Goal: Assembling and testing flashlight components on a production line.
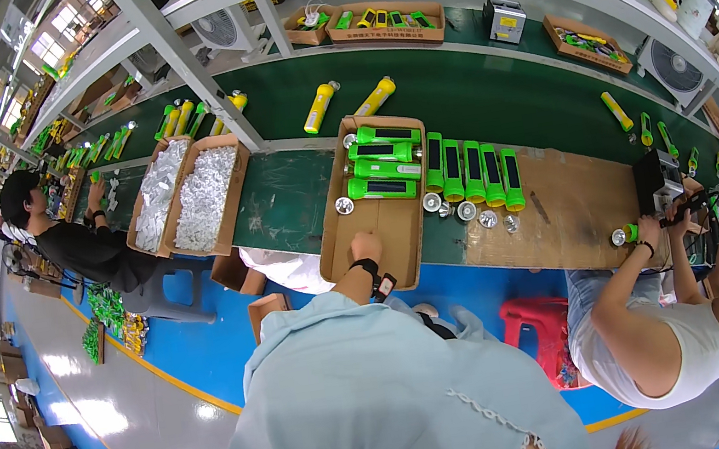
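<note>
My left hand, with a black band at the wrist, is curled closed over the bare floor of a shallow cardboard box. Its fingertips are hidden, so I cannot make out whether anything is in them. At the far end of this box lie several green flashlights with dark panels, crosswise, their silvery heads to the left. A row of similar green flashlights lies just outside the box's right side, heads toward me. My right hand is not in view.
Two boxes of small white parts stand to the left. Yellow flashlights lie on the green surface beyond. A co-worker handles a flashlight at right; another person sits at left. A red stool stands nearby.
</note>
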The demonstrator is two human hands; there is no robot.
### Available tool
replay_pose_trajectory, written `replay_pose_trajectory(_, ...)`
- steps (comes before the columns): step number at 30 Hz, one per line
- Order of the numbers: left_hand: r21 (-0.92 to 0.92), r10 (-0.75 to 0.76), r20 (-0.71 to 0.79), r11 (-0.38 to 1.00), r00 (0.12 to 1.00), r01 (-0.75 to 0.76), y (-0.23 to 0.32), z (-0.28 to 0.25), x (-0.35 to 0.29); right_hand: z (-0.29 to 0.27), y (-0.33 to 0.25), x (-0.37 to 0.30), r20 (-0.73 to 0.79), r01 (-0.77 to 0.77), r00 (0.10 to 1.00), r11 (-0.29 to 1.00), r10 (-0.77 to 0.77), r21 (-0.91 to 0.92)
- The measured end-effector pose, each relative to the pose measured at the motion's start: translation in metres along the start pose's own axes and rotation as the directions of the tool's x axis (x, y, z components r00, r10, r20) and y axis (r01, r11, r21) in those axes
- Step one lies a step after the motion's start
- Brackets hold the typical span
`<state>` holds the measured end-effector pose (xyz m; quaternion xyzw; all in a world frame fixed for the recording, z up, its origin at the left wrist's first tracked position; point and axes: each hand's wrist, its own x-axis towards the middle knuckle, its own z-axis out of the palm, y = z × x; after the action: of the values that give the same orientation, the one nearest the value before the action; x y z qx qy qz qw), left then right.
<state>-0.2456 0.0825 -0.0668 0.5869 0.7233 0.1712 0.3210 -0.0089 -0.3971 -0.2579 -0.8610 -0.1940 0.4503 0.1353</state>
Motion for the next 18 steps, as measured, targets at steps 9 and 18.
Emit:
replay_pose_trajectory(9,0.103,0.083,-0.005,0.991,0.996,-0.082,0.011,-0.002,-0.008,-0.002,-0.015,0.013,0.021,0.001,1.000,1.000,-0.001,-0.010)
replay_pose_trajectory(18,0.054,0.052,0.004,0.997,0.999,-0.052,0.016,-0.007,-0.011,-0.007,-0.026,0.018,0.038,0.008,0.999,1.000,-0.007,-0.015)
